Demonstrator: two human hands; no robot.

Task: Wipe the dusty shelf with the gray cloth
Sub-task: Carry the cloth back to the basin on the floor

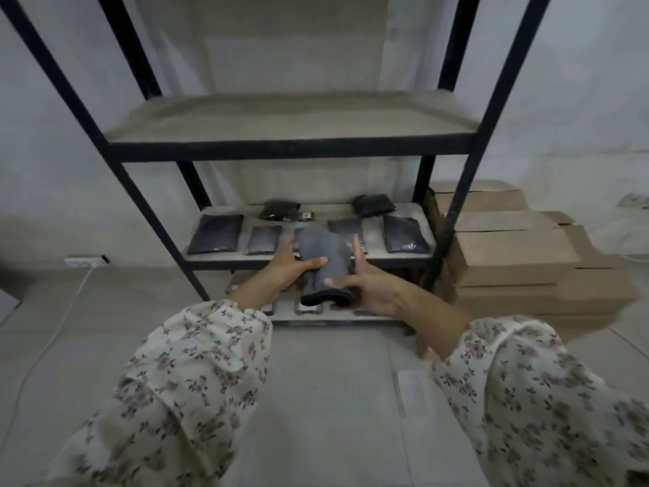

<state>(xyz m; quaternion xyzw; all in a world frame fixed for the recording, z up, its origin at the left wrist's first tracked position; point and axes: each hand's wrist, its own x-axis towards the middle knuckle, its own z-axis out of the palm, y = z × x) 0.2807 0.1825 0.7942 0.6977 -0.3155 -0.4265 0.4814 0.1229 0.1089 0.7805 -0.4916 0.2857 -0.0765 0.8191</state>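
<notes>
Gray cloth point(325, 256) is in front of the rack, held in the air between both hands. Left hand point(286, 268) grip closed on its left side, thumb across the front; right hand point(368, 284) steadies the right edge, fingers partly open. Looks soft, light, floppy, so I'd bunch it mid-fold. Long axis runs near-to-far, rolled end nearest me. Dusty shelf point(291, 126) sits above, far side.
</notes>
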